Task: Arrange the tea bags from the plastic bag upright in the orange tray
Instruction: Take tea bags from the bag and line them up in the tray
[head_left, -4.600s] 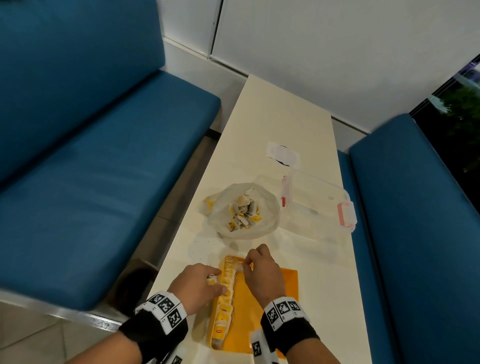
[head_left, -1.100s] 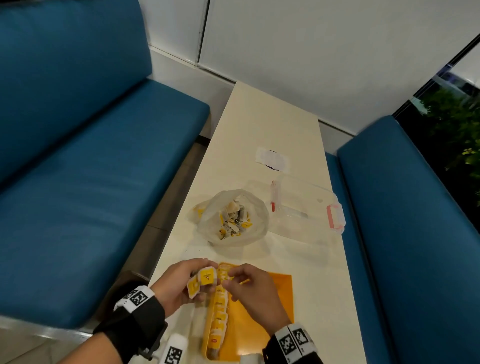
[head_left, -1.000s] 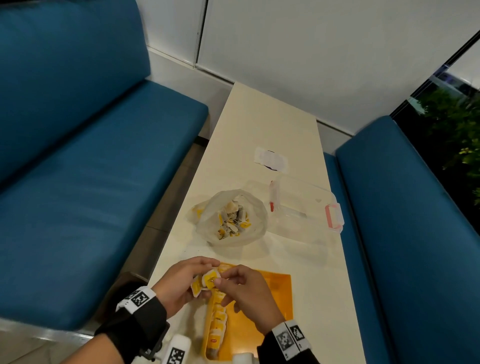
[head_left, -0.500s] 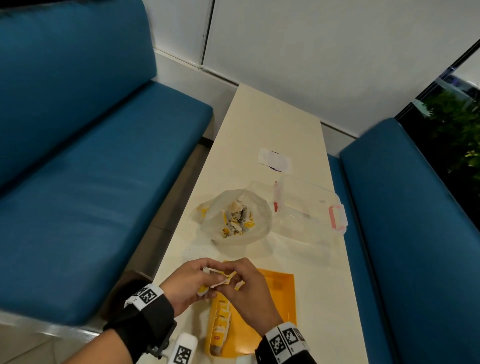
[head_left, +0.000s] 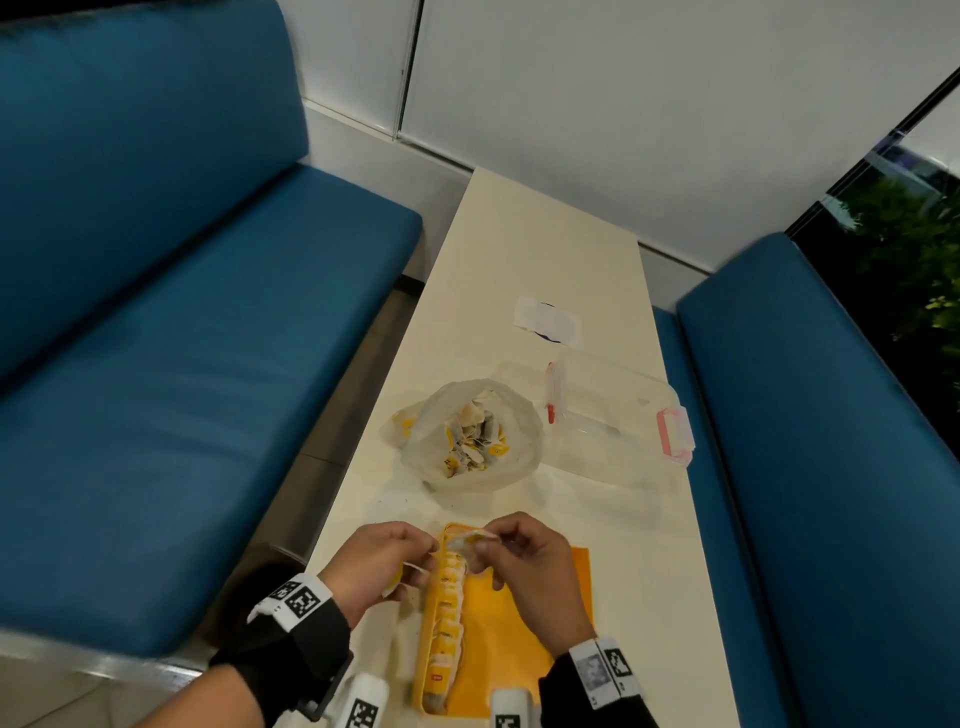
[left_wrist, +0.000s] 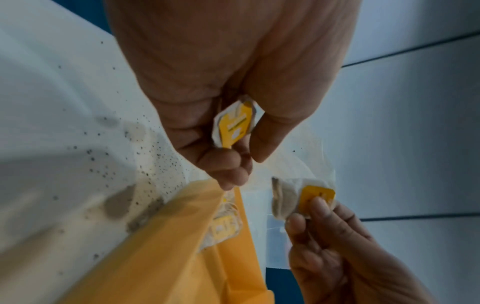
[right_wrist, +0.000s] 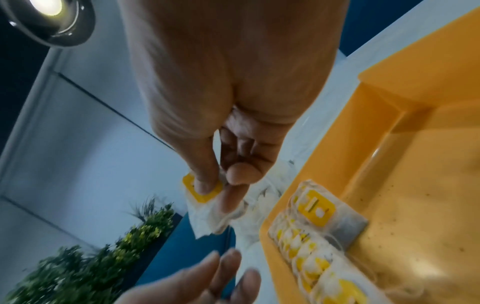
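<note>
The orange tray lies near the table's front edge, with a row of upright tea bags along its left wall. My left hand hovers just left of the tray's far corner, fingers curled round a tea bag with a yellow tag. My right hand is over the same corner and pinches another tea bag between thumb and fingertips. The tray's row shows below it. The plastic bag with several loose tea bags lies open beyond the tray.
A clear plastic container with a pink latch lies right of the bag. A white paper sits farther back. Blue benches flank the narrow table. Dark specks dot the tabletop beside the tray.
Both hands held the tea bags together half a second ago. Now they have drawn apart, each keeping one tea bag, the right one over the tray's far left corner.
</note>
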